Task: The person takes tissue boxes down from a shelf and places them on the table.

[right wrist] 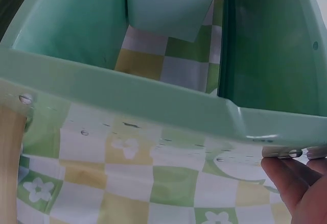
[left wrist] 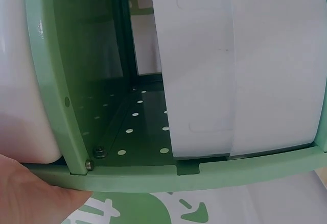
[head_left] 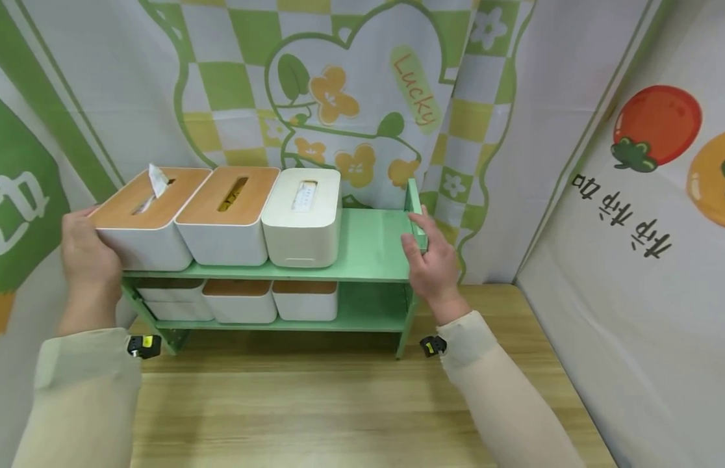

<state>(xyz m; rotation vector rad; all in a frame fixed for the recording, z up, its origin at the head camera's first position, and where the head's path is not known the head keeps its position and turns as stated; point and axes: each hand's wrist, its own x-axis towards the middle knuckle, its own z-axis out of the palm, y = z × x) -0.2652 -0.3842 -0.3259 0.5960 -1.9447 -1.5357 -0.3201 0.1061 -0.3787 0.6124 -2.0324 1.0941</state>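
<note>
A green two-tier shelf rack (head_left: pixel 374 244) stands on the wooden table, with my hands at its two ends. My left hand (head_left: pixel 90 260) grips the left end, close beside a white tissue box (head_left: pixel 154 250) with a wood-look lid and a tissue sticking out; some of its fingers are hidden. My right hand (head_left: pixel 435 266) holds the raised right end piece, thumb on the inner side and fingers outside. A second wood-lidded tissue box (head_left: pixel 222 244) and a cream tissue box (head_left: pixel 301 244) complete the top row.
On the lower tier sit a stacked-looking white box (head_left: pixel 178 305) and two wood-lidded boxes, one in the middle (head_left: pixel 240 305). The wooden tabletop (head_left: pixel 292 409) extends in front. A patterned curtain (head_left: pixel 351 97) hangs right behind the rack, with printed cloth at both sides.
</note>
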